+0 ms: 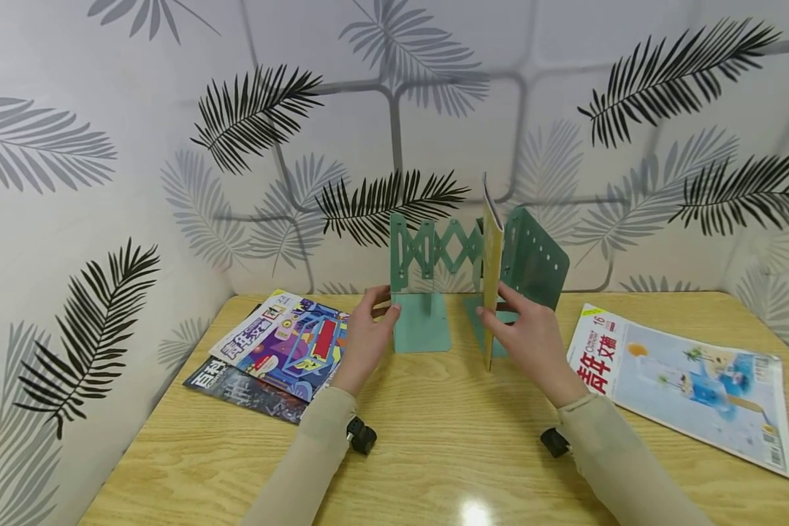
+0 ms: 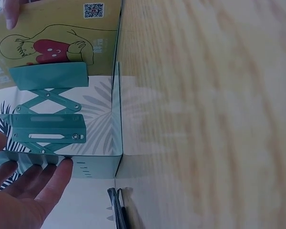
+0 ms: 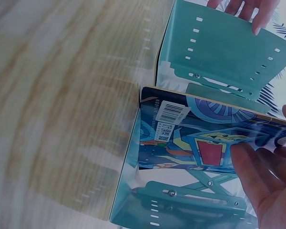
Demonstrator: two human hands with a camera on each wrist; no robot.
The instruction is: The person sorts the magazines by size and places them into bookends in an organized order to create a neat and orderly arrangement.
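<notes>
An expandable green metal bookend (image 1: 422,332) stands near the wall, its lattice partly stretched. My left hand (image 1: 368,340) grips its left end plate, fingers on the outer face and thumb at the front edge. Between the end plates a thin magazine (image 1: 493,263) stands upright, closer to the right plate. My right hand (image 1: 532,343) pinches it by its near part, thumb on the left side and fingers on the right. In the left wrist view the magazine's yellow side (image 2: 102,45) carries a red heart drawing; its dark blue side (image 3: 150,143) shows a barcode in the right wrist view.
Two overlapping magazines (image 1: 302,343) lie left of my left hand on the wooden table (image 1: 427,453). Another magazine (image 1: 690,387) lies flat on the right. The wall (image 1: 473,139) with its leaf pattern rises directly behind the bookend.
</notes>
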